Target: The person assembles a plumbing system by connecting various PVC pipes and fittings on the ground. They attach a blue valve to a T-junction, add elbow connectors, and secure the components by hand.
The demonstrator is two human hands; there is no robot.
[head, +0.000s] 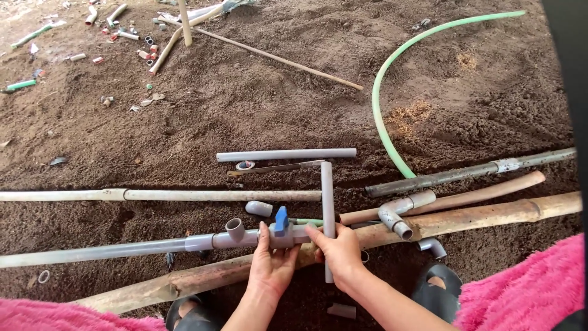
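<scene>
While left hand (271, 265) grips blue-handled valve (281, 230), right hand (339, 251) holds upright grey pipe (327, 208).

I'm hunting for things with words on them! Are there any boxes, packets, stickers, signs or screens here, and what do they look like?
No boxes, signs or screens show.
Small red and white scraps, maybe wrappers: far top left on the brown soil, too small to tell.
Small round roll of tape: on the soil beside the loose grey plastic pipe, whitish ring with a dark middle.
</scene>
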